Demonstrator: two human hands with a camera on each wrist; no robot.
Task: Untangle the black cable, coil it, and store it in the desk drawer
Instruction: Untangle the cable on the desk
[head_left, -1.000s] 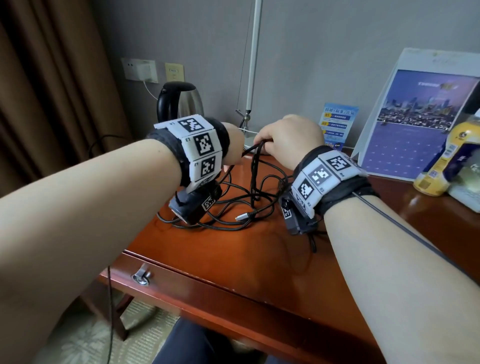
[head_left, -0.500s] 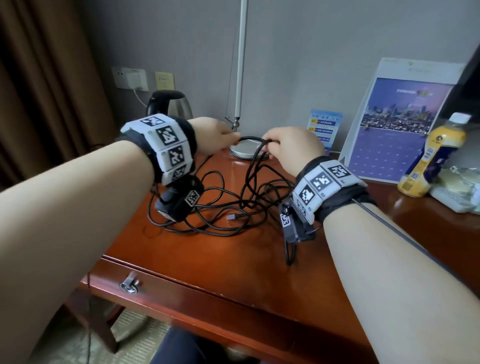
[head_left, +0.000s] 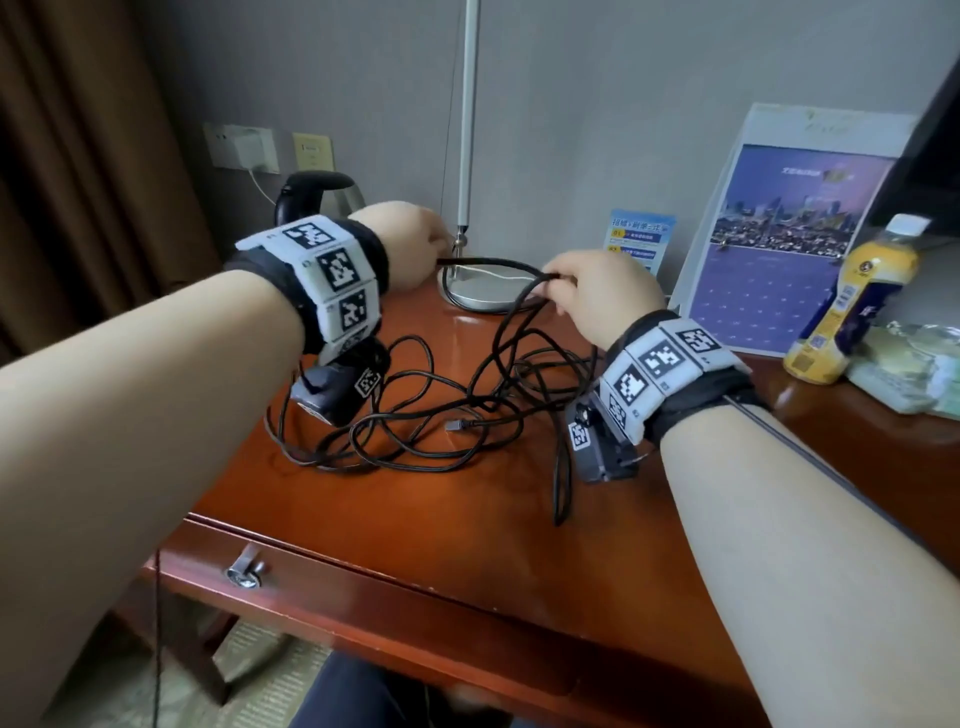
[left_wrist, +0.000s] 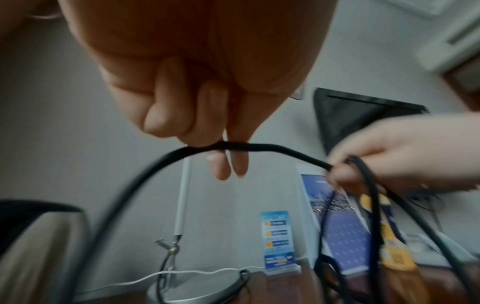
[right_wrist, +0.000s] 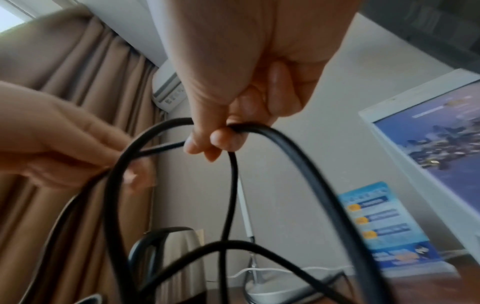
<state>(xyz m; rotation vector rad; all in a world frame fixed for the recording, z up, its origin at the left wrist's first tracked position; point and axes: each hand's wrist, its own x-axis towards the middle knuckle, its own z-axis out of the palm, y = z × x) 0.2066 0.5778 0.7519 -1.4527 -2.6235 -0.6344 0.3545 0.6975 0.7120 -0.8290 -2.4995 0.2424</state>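
Head view: left hand and right hand both pinch a raised strand of black cable, rest tangled on desk at 6 o'clock of lamp base; drawer closed. Left wrist view: fingers curled, pinching cable. Right wrist view: thumb and fingers grip several loops.

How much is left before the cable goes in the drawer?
Most of it. Nothing looks finished: the cable lies tangled on the desk. In hand: the left hand and right hand pinch one raised stretch. Left: untangling, coiling, opening the shut drawer.
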